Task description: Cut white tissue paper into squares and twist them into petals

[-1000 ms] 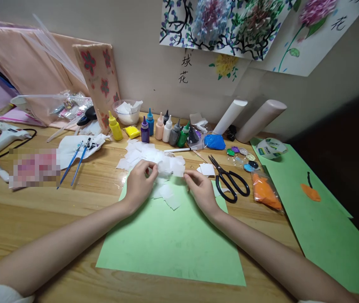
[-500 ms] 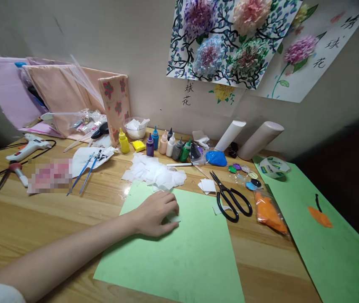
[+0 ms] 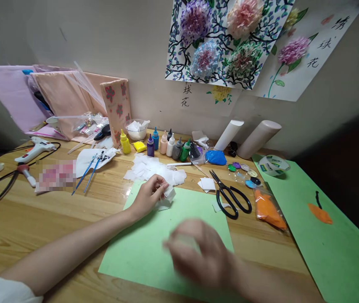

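My left hand pinches a thin white paper piece over the upper part of the green sheet. Another white piece lies under its fingers. Above the sheet's lower right part is my right hand, smeared by motion. Its thumb and forefinger curve toward each other; whether anything is between them is too blurred to tell. Just beyond my left hand spreads a pile of white paper pieces. Black-handled scissors lie to the right, near a few small white squares.
Paint bottles stand behind the pile. At the left are a glue gun and two brushes. An orange clay bag, a tape roll and another green sheet are at the right.
My right hand has come into view from the lower right. My left hand has lifted slightly and turned, now with a white paper piece showing at its fingertips. The view has shifted a little.
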